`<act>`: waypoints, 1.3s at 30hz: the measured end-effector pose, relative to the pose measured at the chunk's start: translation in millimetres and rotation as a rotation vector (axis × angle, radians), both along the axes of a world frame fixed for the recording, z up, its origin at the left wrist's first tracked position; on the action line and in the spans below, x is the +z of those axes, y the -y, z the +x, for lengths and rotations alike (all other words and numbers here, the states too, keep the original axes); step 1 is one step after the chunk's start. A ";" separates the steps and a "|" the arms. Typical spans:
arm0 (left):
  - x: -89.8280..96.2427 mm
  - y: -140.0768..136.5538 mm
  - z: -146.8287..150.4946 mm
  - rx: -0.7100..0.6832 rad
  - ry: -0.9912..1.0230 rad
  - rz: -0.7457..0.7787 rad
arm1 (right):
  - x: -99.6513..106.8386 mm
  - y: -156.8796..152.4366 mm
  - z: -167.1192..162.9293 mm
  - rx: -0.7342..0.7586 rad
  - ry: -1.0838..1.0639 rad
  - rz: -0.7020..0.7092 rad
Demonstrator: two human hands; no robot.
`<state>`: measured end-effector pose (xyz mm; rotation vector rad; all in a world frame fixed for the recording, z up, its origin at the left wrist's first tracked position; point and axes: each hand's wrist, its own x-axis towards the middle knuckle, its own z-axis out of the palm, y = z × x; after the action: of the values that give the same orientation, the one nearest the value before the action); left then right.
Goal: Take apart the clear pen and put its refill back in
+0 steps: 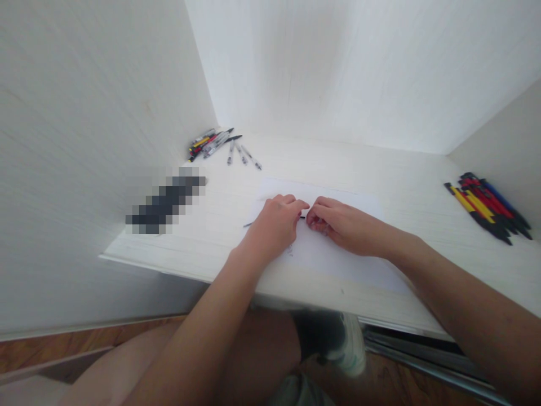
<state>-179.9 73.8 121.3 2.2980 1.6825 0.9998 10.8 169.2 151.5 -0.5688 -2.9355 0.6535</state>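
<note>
Both my hands meet over a sheet of white paper [359, 265] lying on the white desk. My left hand [276, 223] is closed, thumb and fingers pinching. Close to it on the right, my right hand [338, 223] is also closed, its fingers curled inward. A short stretch of a thin black pen part [302, 217] shows in the small gap between the fingertips; the rest is hidden by the hands. Past the left hand's outer side pokes a thin dark tip [247, 225]; whether it belongs to the same piece I cannot tell. Small dark marks [289, 250] show on the paper.
At the back left lies a heap of clear, yellow and red pens [211, 142], with several clear pen pieces [243, 155] beside it. Yellow, red and blue pens [486, 206] are piled at the right. A blurred dark object [167, 202] sits by the left wall [105, 113].
</note>
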 end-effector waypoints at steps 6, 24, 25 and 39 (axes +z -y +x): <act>-6.9 -1.8 3.5 0.030 -0.124 0.047 | -11.0 -5.0 1.6 0.046 -0.055 0.082; -3.7 0.5 1.2 -0.019 0.087 0.118 | -19.3 -3.8 2.0 0.064 -0.111 0.161; -3.1 0.4 0.4 -0.021 0.109 0.140 | -19.7 -4.1 1.7 0.057 -0.109 0.159; -2.2 0.5 -0.9 -0.030 0.321 0.255 | -18.0 -6.9 3.0 0.004 -0.245 0.123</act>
<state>-180.8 73.3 119.1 2.1441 1.4607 1.5585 13.7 176.1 133.5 -0.4367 -2.7239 0.4985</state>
